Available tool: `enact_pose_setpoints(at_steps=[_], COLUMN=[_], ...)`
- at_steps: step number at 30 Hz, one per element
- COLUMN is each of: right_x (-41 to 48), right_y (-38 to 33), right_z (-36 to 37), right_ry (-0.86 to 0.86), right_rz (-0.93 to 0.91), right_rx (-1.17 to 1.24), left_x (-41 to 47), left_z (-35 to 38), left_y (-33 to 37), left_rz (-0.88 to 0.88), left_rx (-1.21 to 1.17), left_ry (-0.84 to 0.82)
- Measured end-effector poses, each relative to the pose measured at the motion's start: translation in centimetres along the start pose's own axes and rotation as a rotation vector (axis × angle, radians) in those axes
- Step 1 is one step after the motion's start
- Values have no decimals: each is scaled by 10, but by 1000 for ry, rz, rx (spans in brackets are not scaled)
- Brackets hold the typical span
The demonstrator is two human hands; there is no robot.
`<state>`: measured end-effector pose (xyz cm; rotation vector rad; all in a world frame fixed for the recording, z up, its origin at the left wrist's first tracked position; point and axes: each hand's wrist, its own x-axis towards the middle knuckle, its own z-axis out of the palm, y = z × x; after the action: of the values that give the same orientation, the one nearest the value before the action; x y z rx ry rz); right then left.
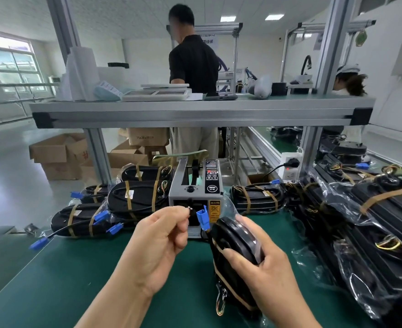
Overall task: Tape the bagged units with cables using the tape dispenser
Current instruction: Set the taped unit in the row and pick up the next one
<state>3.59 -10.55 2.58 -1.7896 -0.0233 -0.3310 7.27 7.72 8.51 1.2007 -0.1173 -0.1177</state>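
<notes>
The right hand (264,268), lower right of centre, is clamped round a bagged unit (235,247). It holds the unit on edge and tipped toward the tape dispenser (195,190), probably so a strip can go straight across the bag w/o setting it down. The unit's blue plug (202,216) sticks up at the top end, just in front of the dispenser mouth. Tan bands already cross the bag, so this looks like a further strip to pin the cable.

The left hand (157,242), centre of frame, has its fingers curled and thumb & forefinger tips together right at the outlet. That's the spot for pulling off a cut piece, but I can't tell whether any tape is between them.

The dispenser sits mid-frame on the green mat (77,268), square to the person, w/ stock either side. Banded units (133,200) are stacked centre-left. A heap of bagged units (373,221) fills the right edge, some of them banded too. Each side is within reach of one hand.

Writing:
- A round black sticker (212,187) on the dispenser's control panel reads "SEMI".
- The yellow warning label (214,210) below it is too small to read.
- A carton (145,137) behind, under the shelf, is marked approx. "75x36x48".
</notes>
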Motion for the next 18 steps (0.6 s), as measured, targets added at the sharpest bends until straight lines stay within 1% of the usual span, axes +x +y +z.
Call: enact_pose_setpoints(at_steps=[2,3,5,9,11,18], right_x=[-1,-2,-2,-4,-4,-4], right_y=[1,1,3,4,4,4], right_z=[3,4,5,7,7,5], right_ry=[-5,-5,-11,-27,-22,-36], right_rz=[-4,-6,-9,-12,-10,-8], right_rx=[4,4,-6,-23,-24,-8], left_x=[-11,-13,-12,-4,1,11], left_z=[11,17,24,31,33,32], left_y=[1,-1,-6,-10,-11,-8], left_rz=[56,85,119,37,24,-38], left_rx=[152,245,375,394,421,461], left_ry=[-106,-133,-110,-29,-9,-53])
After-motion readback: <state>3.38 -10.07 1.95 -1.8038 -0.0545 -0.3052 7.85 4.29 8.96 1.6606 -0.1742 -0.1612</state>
